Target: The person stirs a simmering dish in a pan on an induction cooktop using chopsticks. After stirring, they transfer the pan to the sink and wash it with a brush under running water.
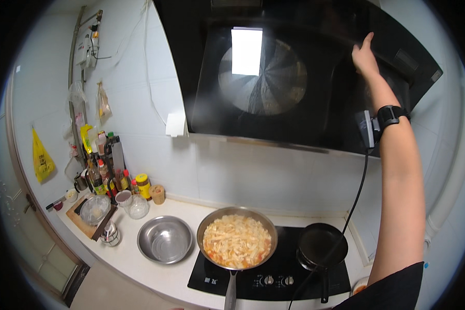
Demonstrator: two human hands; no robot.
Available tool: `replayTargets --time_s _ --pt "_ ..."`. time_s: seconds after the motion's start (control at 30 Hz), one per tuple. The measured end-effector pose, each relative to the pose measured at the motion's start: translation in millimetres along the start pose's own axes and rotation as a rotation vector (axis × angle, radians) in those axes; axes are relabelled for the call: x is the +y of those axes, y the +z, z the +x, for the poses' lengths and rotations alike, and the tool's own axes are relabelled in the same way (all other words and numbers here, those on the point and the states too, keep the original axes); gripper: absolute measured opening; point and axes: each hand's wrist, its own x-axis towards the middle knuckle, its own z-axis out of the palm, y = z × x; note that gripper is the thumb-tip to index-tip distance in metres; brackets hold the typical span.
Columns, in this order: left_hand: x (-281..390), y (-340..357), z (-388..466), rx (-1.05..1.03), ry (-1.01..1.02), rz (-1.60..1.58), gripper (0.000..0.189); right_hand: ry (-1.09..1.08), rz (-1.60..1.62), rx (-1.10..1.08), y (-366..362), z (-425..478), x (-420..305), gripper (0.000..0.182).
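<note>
My right hand (365,58) is raised to the black range hood (321,97), one finger pointing up and nothing seen held in it; whether it touches the hood is unclear. A black strap with a device and cable is on that forearm. Below, a frying pan (236,267) full of wide noodles with tomato pieces (238,240) rests on the left burner of the black gas hob (283,261). A smaller black frying pan (323,244) sits on the right burner. My left hand is out of view; only a sliver of skin shows at the bottom edge.
Left of the hob stands a steel bowl (165,239). Further left are a glass bowl (138,206), a yellow-lidded jar (143,186), several bottles and a wooden cutting board (81,219) with a bag-covered bowl. A cable hangs across the right pan. A dish (360,286) is partly hidden by my sleeve.
</note>
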Motion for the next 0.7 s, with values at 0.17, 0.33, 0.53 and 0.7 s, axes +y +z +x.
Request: replayTargets --time_s 0.17,0.33,0.53,0.7 --pt "20 -3 22 -0.017 0.098 0.067 0.041 -0.185 0.245 0.159 -3 11 21 0.081" --pt "66 -28 13 -0.155 0.232 -0.124 0.035 -0.214 0.631 -0.241 -26 -122 -33 0.069" --pt "103 -18 23 -0.499 0.273 -0.357 0.041 -0.22 0.616 -0.769 -30 -307 -46 0.035" --pt "137 -4 26 -0.842 0.071 -0.851 0.051 0.429 0.68 -1.129 -47 -447 -5 0.023"
